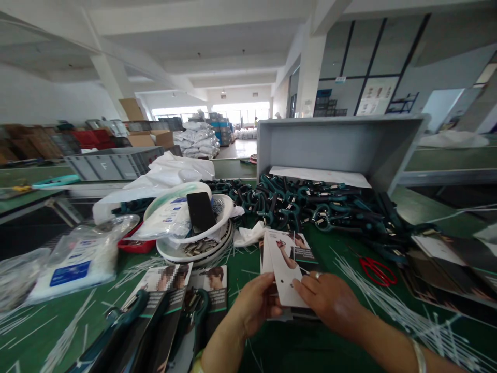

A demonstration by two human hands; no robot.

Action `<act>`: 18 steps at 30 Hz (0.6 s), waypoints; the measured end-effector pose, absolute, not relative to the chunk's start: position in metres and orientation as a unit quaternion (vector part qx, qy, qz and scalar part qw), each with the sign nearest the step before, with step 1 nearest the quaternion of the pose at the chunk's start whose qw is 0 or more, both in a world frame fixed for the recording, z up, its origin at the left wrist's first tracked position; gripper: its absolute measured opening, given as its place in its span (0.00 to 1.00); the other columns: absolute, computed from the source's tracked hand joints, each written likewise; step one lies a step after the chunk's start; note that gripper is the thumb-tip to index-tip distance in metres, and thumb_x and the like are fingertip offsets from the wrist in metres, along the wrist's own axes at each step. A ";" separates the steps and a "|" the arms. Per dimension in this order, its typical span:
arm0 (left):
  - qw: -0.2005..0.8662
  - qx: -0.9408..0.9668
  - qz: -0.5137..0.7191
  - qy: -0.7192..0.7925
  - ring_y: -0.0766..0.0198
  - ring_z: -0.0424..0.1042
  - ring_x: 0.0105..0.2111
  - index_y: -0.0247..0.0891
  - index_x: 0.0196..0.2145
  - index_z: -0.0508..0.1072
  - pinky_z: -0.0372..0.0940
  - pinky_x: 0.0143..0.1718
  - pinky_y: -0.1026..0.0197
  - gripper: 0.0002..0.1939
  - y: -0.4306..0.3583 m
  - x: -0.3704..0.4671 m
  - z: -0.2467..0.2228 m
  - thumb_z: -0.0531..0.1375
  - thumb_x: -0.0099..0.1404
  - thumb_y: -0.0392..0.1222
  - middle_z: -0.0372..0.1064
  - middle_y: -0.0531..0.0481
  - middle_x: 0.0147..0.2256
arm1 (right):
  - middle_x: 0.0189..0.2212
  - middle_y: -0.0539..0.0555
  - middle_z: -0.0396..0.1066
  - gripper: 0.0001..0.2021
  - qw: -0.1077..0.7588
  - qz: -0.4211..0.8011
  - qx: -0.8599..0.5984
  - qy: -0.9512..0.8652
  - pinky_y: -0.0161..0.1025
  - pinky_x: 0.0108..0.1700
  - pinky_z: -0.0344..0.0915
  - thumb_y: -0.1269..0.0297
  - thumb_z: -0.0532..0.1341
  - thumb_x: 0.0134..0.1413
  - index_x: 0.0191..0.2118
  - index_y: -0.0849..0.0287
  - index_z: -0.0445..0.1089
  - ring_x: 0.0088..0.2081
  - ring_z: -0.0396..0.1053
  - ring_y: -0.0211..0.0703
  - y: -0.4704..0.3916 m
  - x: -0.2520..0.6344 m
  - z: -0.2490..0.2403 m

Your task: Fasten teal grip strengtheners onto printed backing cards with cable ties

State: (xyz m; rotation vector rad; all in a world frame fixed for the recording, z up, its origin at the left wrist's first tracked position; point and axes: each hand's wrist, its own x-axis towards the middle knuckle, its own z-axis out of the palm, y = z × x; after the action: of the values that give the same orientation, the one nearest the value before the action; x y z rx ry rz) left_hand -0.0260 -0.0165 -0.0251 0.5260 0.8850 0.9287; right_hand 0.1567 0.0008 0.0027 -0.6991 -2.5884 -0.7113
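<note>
A white backing card point(284, 282) with small punched holes and a printed picture is between my hands, tilted over a small stack of dark printed cards point(305, 249). My left hand point(254, 303) is closed on the card's left edge, thumb on top. From the right, my right hand point(330, 300), with a ring on one finger, pinches the same card near its lower right edge. To the left of my left hand lie dark green and black hand tools point(130, 318) on printed cards point(215, 285). The undersides of both hands' grips are partly hidden.
A tipped grey bin point(337, 147) stands behind a heap of green-black tools point(287, 202). White bowls point(227, 210) of metal parts, a black phone point(201, 212) and plastic bags point(83, 259) are left. Red-handled scissors point(377, 271), white cable ties point(411, 321) and more cards point(438, 274) lie right.
</note>
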 end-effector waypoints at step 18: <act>0.476 0.603 0.387 0.510 0.71 0.66 0.17 0.37 0.29 0.76 0.57 0.18 0.69 0.08 -0.017 -0.019 0.014 0.59 0.54 0.42 0.72 0.51 0.27 | 0.39 0.61 0.71 0.14 0.359 -0.121 -0.437 -0.816 0.45 0.44 0.64 0.62 0.53 0.58 0.45 0.63 0.68 0.43 0.66 0.49 -0.027 0.164 -0.017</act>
State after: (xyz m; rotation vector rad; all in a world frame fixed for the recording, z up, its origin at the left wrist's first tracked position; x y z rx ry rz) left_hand -0.0195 -0.0170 0.0138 1.4732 1.2466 0.9461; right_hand 0.1637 -0.0274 -0.0168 -1.1276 -2.1034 -0.3128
